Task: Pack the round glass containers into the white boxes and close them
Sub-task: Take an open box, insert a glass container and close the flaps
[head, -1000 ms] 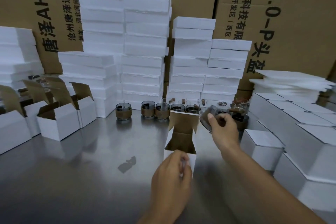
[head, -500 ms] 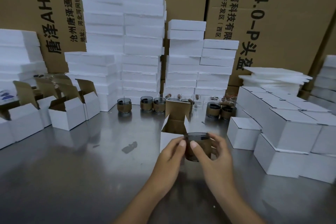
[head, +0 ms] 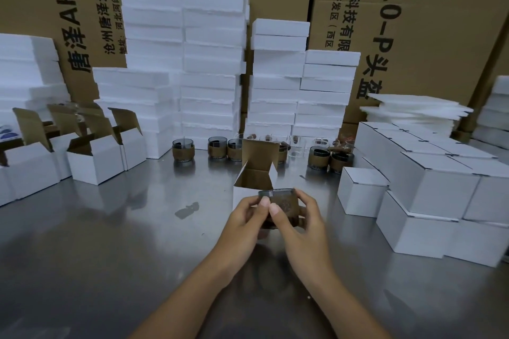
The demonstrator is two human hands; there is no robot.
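Your left hand (head: pixel 243 215) and right hand (head: pixel 298 217) both pinch glass container (head: pixel 283 202) by its sides, just in front of open white box (head: pixel 254 181) on steel table (head: pixel 110 242)

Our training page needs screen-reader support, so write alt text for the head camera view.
Two bare hands, left and right, hold a round dark glass container with a brown band just in front of an open white cardboard box on a steel table, with stacks of closed white boxes on the right.
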